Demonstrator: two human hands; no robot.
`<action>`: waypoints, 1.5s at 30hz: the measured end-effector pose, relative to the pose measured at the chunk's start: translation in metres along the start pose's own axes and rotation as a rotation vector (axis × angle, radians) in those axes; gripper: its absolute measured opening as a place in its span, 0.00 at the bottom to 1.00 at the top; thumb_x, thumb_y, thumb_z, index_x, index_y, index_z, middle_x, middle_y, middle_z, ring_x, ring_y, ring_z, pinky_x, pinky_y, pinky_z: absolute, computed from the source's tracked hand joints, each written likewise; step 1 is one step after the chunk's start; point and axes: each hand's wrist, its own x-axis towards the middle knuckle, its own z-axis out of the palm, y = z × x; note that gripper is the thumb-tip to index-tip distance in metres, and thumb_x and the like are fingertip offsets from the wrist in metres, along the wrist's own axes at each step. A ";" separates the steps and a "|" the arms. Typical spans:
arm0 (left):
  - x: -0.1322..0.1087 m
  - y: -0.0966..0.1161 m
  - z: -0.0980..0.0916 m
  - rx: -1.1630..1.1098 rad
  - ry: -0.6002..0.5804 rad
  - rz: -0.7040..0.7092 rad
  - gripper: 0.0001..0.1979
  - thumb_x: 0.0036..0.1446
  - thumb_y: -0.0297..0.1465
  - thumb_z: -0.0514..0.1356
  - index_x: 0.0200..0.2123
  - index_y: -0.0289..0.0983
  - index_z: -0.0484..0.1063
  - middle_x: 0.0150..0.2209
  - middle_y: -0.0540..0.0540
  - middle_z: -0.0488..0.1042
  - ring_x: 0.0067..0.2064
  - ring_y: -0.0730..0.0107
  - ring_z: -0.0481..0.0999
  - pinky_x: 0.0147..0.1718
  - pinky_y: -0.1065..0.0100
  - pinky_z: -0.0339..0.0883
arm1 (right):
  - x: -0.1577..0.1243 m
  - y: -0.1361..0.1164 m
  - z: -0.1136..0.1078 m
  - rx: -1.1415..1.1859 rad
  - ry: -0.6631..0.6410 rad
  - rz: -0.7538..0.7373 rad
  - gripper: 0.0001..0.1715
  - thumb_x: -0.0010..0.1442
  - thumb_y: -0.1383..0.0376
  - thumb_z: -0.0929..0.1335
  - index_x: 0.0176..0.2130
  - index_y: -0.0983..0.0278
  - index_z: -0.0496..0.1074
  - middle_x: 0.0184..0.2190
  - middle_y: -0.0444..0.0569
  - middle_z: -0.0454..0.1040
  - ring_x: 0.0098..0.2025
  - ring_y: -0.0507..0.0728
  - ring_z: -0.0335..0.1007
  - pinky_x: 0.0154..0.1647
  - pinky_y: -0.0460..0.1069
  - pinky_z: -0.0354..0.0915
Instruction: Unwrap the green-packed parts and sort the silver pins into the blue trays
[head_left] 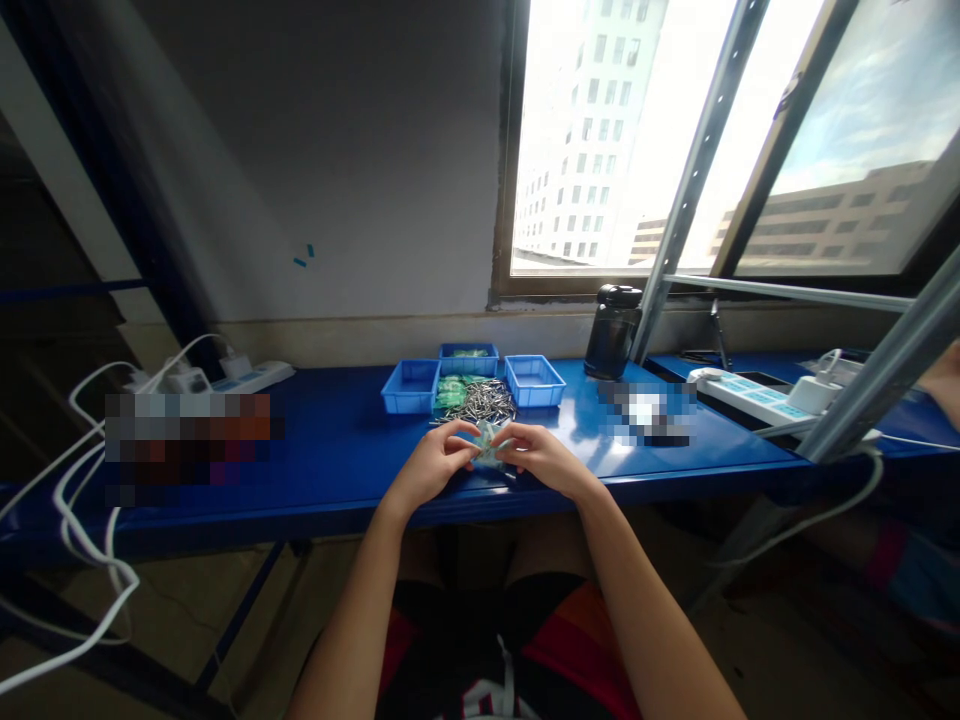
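the left hand (433, 464) and right hand (547, 460) pinch a small translucent packet (490, 447) from either side, seemingly to steady it, near the front edge of the desk (330, 430); loose metal pieces (486, 400) lie just beyond, apparently for easy reach, between blue bins (409, 402).

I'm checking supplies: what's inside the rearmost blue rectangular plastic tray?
Pale green, film-like pieces show inside the rearmost blue rectangular plastic tray. Its front wall and the upper pieces hide whatever lies lower down.
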 end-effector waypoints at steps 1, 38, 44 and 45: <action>0.000 0.000 0.000 0.005 -0.002 -0.001 0.12 0.50 0.32 0.57 0.39 0.37 0.67 0.30 0.48 0.76 0.30 0.70 0.74 0.36 0.67 0.66 | 0.000 0.001 0.000 -0.001 0.004 0.004 0.13 0.50 0.59 0.68 0.33 0.65 0.72 0.27 0.45 0.69 0.28 0.50 0.62 0.24 0.44 0.60; 0.002 -0.001 -0.001 -0.031 -0.015 -0.013 0.19 0.50 0.35 0.58 0.45 0.34 0.68 0.27 0.48 0.74 0.30 0.69 0.73 0.33 0.69 0.65 | 0.002 0.002 0.002 -0.004 0.026 -0.002 0.13 0.51 0.57 0.68 0.30 0.65 0.72 0.30 0.47 0.71 0.31 0.54 0.65 0.27 0.46 0.62; 0.001 0.000 0.000 -0.033 -0.052 0.047 0.09 0.50 0.36 0.58 0.29 0.35 0.68 0.27 0.50 0.71 0.30 0.70 0.71 0.33 0.70 0.64 | 0.004 0.004 0.001 -0.116 0.138 -0.080 0.12 0.50 0.57 0.68 0.30 0.64 0.73 0.36 0.48 0.67 0.36 0.54 0.63 0.35 0.48 0.62; 0.000 0.001 0.000 -0.012 -0.050 0.050 0.10 0.51 0.36 0.57 0.30 0.35 0.68 0.26 0.50 0.71 0.30 0.70 0.71 0.33 0.70 0.64 | 0.004 0.004 0.001 -0.157 0.158 -0.079 0.12 0.51 0.57 0.68 0.30 0.63 0.73 0.34 0.47 0.67 0.35 0.54 0.63 0.35 0.48 0.62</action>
